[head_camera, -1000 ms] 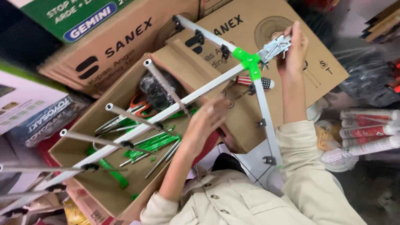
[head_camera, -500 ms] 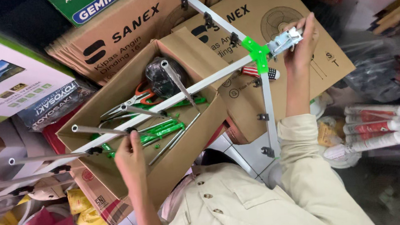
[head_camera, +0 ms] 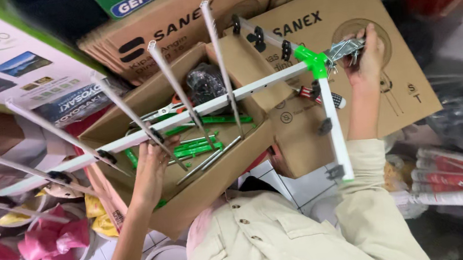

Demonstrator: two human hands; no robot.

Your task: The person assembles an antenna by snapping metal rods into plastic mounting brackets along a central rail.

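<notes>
I hold a white antenna boom with thin metal rods across an open cardboard box. My left hand grips the boom near one black rod clip, over the box's left part. My right hand grips the metal bracket beside the green plastic joint, where a second white arm branches downward. Inside the box lie green plastic parts, loose metal rods and a black bundle.
Stacked printed cardboard cartons lie behind the box. Wrapped red-and-white tubes are at the right. Pink and yellow bags in tubs sit at lower left. White floor tiles show below the box.
My left hand left the inside of the box, dropped to its edge, then rose and took hold of the boom. The antenna has rolled, its rods now pointing up and left.
</notes>
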